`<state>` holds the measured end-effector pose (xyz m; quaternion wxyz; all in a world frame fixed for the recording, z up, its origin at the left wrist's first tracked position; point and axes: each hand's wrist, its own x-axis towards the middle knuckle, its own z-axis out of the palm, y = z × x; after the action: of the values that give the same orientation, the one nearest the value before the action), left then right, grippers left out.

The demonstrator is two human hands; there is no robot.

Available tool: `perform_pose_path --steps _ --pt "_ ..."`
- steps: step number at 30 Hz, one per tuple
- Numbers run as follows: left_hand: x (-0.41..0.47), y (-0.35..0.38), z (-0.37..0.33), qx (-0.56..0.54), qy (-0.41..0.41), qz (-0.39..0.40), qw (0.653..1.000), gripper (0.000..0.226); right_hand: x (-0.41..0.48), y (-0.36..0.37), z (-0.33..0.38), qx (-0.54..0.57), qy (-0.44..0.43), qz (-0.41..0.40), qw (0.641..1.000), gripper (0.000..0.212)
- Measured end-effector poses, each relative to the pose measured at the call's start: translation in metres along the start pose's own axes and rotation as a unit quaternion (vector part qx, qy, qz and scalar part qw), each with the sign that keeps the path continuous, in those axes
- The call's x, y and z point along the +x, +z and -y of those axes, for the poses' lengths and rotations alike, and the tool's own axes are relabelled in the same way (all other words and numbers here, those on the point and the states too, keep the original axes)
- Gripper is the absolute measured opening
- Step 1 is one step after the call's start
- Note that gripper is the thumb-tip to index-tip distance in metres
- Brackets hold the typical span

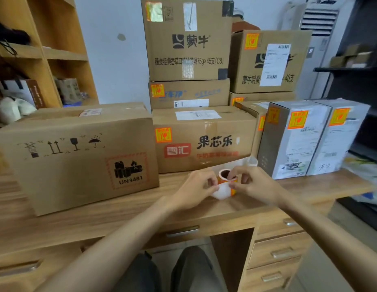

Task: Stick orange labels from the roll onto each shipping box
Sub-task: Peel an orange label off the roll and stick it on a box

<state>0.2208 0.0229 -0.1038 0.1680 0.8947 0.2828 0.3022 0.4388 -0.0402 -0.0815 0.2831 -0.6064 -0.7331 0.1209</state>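
At lower centre, the label roll (225, 178) is gripped by the right hand (254, 186); its white liner (222, 192) is pinched by the left hand (195, 186). Peeling is best done slowly, without creasing, ready for the UN3481 box (78, 161) at left.

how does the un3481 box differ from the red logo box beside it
The red-logo box has an orange label at its front's upper left; the UN3481 box shows none on its front. The UN3481 box carries black handling symbols; the red-logo box has large black characters. The UN3481 box stands nearer the front edge of the desk than the red-logo box. Both are brown cardboard on that desk.
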Motion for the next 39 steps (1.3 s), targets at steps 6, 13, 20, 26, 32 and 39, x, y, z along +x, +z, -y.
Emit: perform_pose_path --steps 6,13,20,26,32,39 --pt "-0.012 -0.030 0.019 -0.006 -0.065 0.016 0.998 0.011 0.001 0.015 0.004 -0.016 0.006 0.013 1.000 0.018" --pt "-0.024 -0.046 0.032 0.029 -0.076 0.029 0.996 0.006 0.006 0.034 0.014 -0.057 0.000 -0.018 0.998 0.013" --pt "-0.012 -0.036 0.017 0.079 -0.038 0.036 0.996 0.049 -0.001 0.036 0.017 -0.056 -0.015 -0.036 0.998 0.006" --pt "0.000 -0.012 0.006 0.009 -0.041 0.032 0.999 0.053 -0.005 0.030 0.016 -0.053 -0.037 -0.025 0.998 0.010" --pt "-0.001 -0.012 0.008 -0.002 -0.062 0.023 0.998 0.008 -0.006 0.026 0.009 -0.065 -0.017 -0.044 0.997 0.008" --pt "-0.001 -0.015 0.005 -0.041 -0.096 0.042 0.994 0.014 -0.004 0.029 0.010 -0.071 -0.005 -0.073 0.995 0.012"
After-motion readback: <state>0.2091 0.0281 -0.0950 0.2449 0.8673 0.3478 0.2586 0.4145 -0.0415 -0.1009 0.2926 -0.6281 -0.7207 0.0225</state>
